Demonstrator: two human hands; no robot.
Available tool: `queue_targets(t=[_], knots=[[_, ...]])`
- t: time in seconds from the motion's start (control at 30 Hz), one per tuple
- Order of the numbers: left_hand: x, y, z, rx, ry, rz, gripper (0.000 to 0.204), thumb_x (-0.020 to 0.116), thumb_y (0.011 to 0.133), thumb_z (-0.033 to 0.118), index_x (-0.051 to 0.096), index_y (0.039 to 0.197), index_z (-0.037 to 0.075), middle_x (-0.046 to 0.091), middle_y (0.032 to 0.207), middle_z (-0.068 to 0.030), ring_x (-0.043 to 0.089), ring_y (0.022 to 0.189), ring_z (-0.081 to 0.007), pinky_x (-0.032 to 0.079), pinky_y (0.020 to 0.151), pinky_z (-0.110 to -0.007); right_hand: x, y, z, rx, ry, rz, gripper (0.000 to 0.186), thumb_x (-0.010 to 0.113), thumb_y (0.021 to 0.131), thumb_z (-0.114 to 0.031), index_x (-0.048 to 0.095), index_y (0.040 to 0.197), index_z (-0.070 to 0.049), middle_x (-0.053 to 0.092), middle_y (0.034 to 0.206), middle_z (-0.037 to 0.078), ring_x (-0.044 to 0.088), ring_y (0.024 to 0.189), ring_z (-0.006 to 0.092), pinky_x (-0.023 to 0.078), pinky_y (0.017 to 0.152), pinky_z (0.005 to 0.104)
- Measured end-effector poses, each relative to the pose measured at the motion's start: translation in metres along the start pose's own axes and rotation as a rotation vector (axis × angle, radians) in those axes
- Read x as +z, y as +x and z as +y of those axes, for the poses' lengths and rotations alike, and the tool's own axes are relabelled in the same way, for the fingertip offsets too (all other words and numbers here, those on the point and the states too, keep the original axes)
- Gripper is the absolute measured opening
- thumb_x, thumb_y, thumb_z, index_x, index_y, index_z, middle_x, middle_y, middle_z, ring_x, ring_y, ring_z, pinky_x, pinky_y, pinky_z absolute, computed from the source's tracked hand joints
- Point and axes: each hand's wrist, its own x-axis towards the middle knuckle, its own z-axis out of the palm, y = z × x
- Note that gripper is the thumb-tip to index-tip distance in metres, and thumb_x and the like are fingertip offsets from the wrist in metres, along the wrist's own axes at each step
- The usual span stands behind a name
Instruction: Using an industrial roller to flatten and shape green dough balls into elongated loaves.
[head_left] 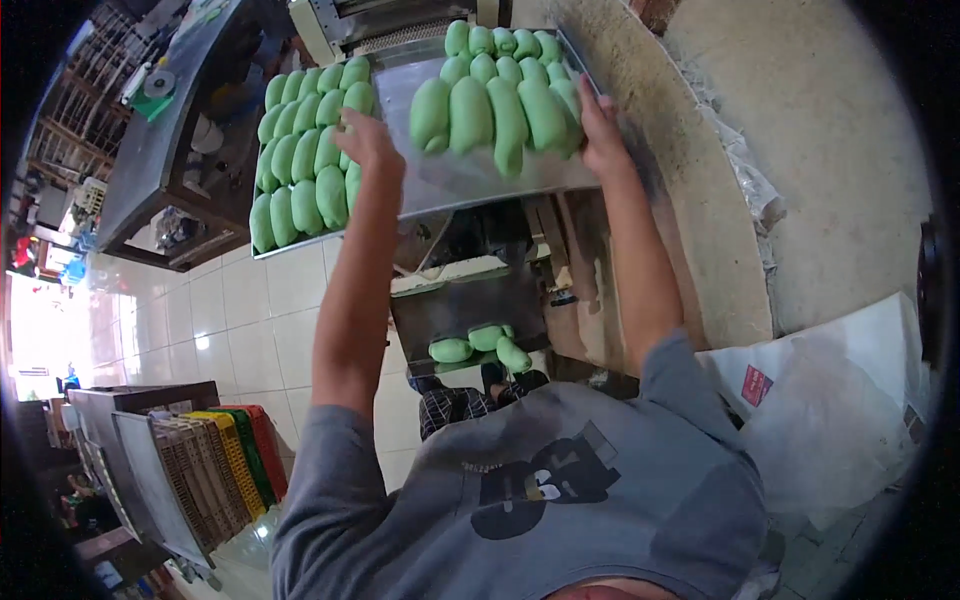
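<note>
Pale green dough rolls point(318, 146) stand in close rows at the left, on a shallow metal tray. A second block of green dough rolls point(508, 108) lies toward the right of the metal tray surface point(470, 185); one roll in its near row sticks out toward me. My left hand point(372, 140) is over the right edge of the left block, fingers apart and bent, with no roll visibly gripped. My right hand point(603, 130) lies with outstretched fingers along the right side of the second block, touching or very close to it.
Below the trays, several loose green dough rolls point(485, 345) rest on a dark machine surface point(470, 305). A dark workbench point(165, 130) stands left, with stacked plastic crates point(225, 455) at lower left. At right are a brownish board point(700, 190) and a white plastic sack point(820, 400).
</note>
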Motion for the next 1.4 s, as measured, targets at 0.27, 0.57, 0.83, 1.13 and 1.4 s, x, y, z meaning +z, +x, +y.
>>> queue_targets(t=[0.27, 0.57, 0.83, 1.13, 1.4], knots=[[-0.174, -0.137, -0.042, 0.083, 0.158, -0.336, 0.022, 0.045, 0.094, 0.02, 0.051, 0.08, 0.004, 0.053, 0.076, -0.0032, 0.048, 0.07, -0.0097, 0.04, 0.066, -0.023, -0.06, -0.154, 0.195, -0.14, -0.96, -0.226, 0.034, 0.054, 0.09, -0.035, 0.053, 0.101, -0.003, 0.057, 0.092, 0.013, 0.056, 0.085, 0.023, 0.045, 0.072, 0.0379], [-0.319, -0.276, -0.154, -0.604, 0.629, -0.527, 0.023, 0.054, 0.091, 0.023, 0.057, 0.091, 0.0, 0.057, 0.077, -0.0011, 0.052, 0.073, -0.0087, 0.041, 0.068, -0.023, -0.14, -0.203, 0.348, 0.257, -1.788, -0.414, 0.079, 0.063, 0.077, -0.052, 0.029, 0.135, -0.01, 0.04, 0.126, 0.016, 0.043, 0.113, 0.037, 0.041, 0.086, 0.0506], [-0.291, -0.257, -0.217, -1.139, 0.123, -0.242, 0.039, 0.057, 0.087, 0.037, 0.051, 0.108, 0.005, 0.059, 0.083, -0.0061, 0.056, 0.072, -0.0157, 0.046, 0.069, -0.028, -0.084, -0.286, 0.326, 0.401, -0.885, -0.461, 0.046, 0.053, 0.088, -0.041, 0.044, 0.116, -0.006, 0.044, 0.113, 0.019, 0.046, 0.103, 0.0344, 0.037, 0.086, 0.0444], [-0.342, -0.249, -0.208, -1.162, -0.301, -0.11, 0.046, 0.048, 0.084, 0.053, 0.052, 0.082, 0.007, 0.054, 0.067, -0.0088, 0.056, 0.057, -0.0237, 0.05, 0.059, -0.039, -0.09, -0.144, 0.377, 0.068, -1.685, -0.778, 0.059, 0.066, 0.076, -0.024, 0.042, 0.13, -0.014, 0.044, 0.124, 0.019, 0.043, 0.114, 0.038, 0.039, 0.093, 0.0468], [-0.338, -0.245, -0.175, -0.943, -0.273, -0.028, 0.054, 0.044, 0.085, 0.048, 0.051, 0.118, 0.005, 0.056, 0.113, -0.0141, 0.056, 0.1, -0.028, 0.04, 0.094, -0.043, -0.027, -0.298, 0.344, 0.087, -0.923, -0.688, 0.046, 0.056, 0.088, -0.032, 0.046, 0.124, -0.007, 0.056, 0.111, 0.015, 0.055, 0.103, 0.0273, 0.039, 0.092, 0.0355]])
